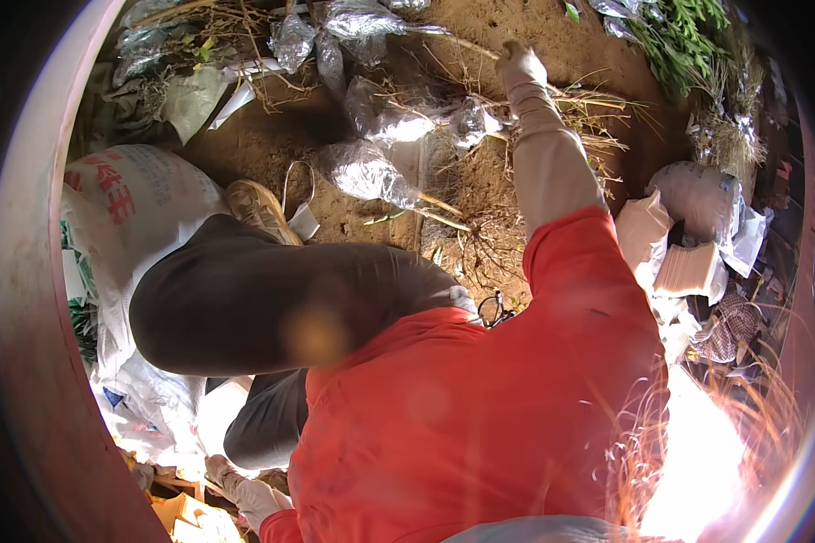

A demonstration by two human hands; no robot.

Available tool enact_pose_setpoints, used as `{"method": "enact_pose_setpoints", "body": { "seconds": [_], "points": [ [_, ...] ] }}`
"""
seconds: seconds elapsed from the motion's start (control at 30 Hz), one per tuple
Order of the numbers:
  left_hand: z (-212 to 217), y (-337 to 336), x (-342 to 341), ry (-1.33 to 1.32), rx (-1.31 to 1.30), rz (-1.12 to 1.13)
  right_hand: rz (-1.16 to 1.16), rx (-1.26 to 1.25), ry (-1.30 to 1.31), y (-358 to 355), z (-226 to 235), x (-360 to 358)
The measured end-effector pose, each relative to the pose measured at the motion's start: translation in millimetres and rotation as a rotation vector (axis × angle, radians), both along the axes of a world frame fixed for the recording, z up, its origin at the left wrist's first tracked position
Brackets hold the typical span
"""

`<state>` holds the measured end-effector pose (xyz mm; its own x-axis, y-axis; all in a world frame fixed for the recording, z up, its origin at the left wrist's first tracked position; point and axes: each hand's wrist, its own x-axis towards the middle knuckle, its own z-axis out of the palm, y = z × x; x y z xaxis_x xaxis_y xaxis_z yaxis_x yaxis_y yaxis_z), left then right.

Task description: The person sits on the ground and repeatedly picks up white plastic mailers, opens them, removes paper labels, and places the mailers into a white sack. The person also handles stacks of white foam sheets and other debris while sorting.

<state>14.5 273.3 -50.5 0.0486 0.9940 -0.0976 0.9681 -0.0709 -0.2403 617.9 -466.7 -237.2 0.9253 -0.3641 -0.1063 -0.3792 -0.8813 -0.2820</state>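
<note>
Head view: right hand (522, 68) grips stem (469, 43) running into clear plastic (362, 20).

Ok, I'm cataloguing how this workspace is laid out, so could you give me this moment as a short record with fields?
Right hand: reaching far forward, apparently closed around a thin stem
Left hand: at lower left, near yellow material; whether it holds anything is unclear
Plants: several bundles in clear plastic, some with bare roots
Ground: brown soil
Left side: white sack with red print, beside a shoe
Upper right: green leafy plants
</note>
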Motion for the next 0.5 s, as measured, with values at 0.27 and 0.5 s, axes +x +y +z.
{"method": "enact_pose_setpoints", "body": {
  "seconds": [0.27, 0.5],
  "points": [
    [13.3, -14.0, -8.4, 0.028, 0.011, 0.043, -0.188, 0.371, 0.570, 33.4, 10.4, -166.1],
    [15.5, -18.0, -4.1, 0.038, 0.012, 0.028, 0.547, 0.023, 0.838, 55.7, 47.4, -229.4]
  ]
}}
